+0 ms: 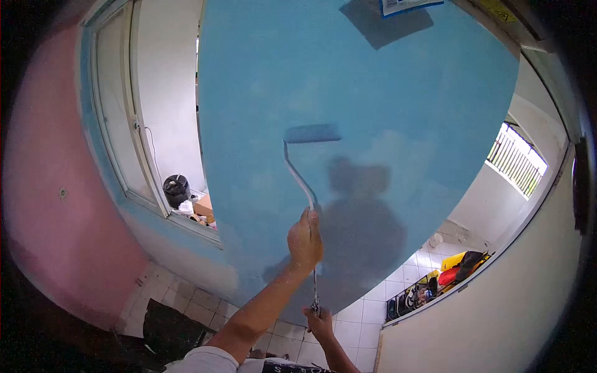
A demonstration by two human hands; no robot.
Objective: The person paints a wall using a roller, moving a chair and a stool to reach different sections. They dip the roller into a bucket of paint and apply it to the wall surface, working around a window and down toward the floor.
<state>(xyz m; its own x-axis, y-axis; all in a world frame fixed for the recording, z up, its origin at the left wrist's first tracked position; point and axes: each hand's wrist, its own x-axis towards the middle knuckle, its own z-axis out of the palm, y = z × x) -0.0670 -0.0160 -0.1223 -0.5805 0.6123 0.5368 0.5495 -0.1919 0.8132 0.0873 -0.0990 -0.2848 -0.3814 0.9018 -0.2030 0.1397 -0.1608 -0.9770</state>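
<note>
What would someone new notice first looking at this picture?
The big blue wall fills the middle, with a paint roller pressed flat against it. Below, the left hand grips the roller's long handle and the right hand holds its lower end, their shadow falling on the paint. At far left stands a pink wall beside a window frame.

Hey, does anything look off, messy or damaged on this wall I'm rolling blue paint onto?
The blue wall looks patchy: paler, cloudy areas show around the roller and lower right, so coverage is uneven. A darker rectangle near the top stands out from the rest. Both hands, left hand and right hand, grip the handle normally.
</note>
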